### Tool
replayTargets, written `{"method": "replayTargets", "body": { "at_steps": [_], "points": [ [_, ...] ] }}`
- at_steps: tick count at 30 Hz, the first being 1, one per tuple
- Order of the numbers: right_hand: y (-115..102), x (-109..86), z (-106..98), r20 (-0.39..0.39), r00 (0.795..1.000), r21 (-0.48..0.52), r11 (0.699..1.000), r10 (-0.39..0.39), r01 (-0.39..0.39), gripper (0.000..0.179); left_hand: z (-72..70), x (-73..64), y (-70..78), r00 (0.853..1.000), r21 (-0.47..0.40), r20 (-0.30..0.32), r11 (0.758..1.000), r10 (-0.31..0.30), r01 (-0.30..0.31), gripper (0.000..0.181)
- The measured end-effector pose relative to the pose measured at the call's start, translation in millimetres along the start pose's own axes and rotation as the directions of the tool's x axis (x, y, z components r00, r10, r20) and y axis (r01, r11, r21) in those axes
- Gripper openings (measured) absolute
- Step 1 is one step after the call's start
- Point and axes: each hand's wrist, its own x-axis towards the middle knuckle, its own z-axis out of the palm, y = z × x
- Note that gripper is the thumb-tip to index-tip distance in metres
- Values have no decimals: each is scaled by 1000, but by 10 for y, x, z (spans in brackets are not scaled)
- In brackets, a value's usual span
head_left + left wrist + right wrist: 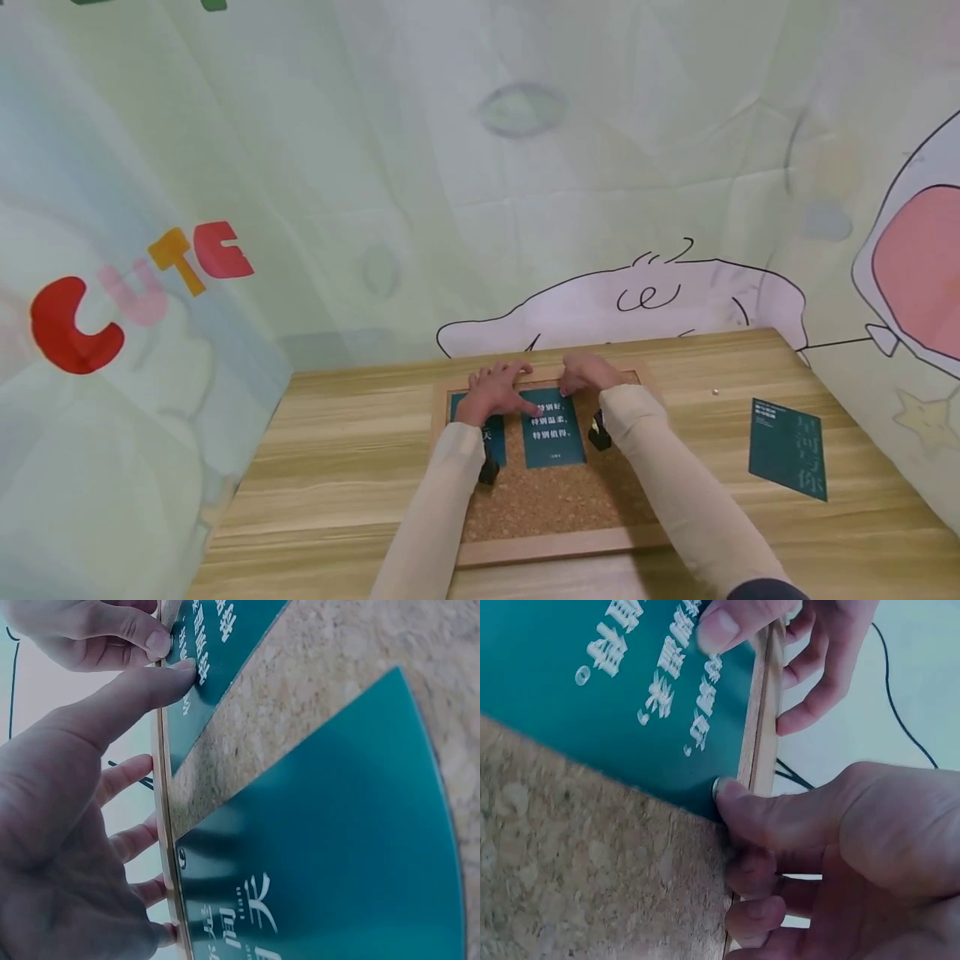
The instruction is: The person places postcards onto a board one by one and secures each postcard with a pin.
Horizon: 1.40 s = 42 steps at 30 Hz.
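Observation:
A wood-framed cork board (pixel 551 500) lies on the table with two dark green printed cards on it. My left hand (pixel 495 393) reaches over the left card (pixel 352 817), its thumb resting on the middle card (pixel 555 437) and its other fingers spread along the far frame (pixel 163 787). At the middle card's upper right corner, my right thumb (pixel 757 814) presses a small silver thumbtack (pixel 717 787), mostly hidden under the thumb. The rest of the right hand (pixel 588 372) curls at the frame's outer edge. A round tack head (pixel 181 859) shows at the left card's corner.
To the right of the board, a third green card (pixel 787 450) lies on the wooden table (pixel 337 467). Behind it sits a small silver thing (pixel 715 392). A printed cloth backdrop (pixel 420 208) rises right behind the table's far edge.

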Motion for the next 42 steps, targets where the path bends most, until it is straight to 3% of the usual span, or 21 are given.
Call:
{"method": "replayTargets", "body": {
  "at_steps": [13,19,25,28,32,34,37,42],
  "points": [
    [49,-74,-45,-29,998,24,998,61,-60,35,-25,14,43,1000,7,3,1000,-8,8,76],
    [31,-38,-34,-46,996,-31,996,78,-79,33,-37,40,12,1000,8,0,1000,11,-11,78],
    [31,-33,-55,-41,994,-5,995,99,-99,34,-70,52,14,1000,58,5,998,27,-27,81],
    [31,-51,-62,-53,995,-9,996,87,-88,34,-71,49,-32,998,45,-24,997,58,-57,87],
    [30,-49,-34,-58,994,11,996,90,-90,36,-88,-27,-174,989,-5,-123,996,85,-87,88],
    [34,-51,-10,-56,994,16,996,93,-92,36,-114,-97,-272,981,-7,-185,998,65,-67,84],
    [50,-56,31,-58,994,24,995,98,-97,32,-150,-225,-447,963,-35,-269,999,-18,8,80],
    [70,-64,40,-64,995,16,997,81,-81,25,-206,-492,-752,932,-183,-322,977,-169,114,88]
  ]
}}
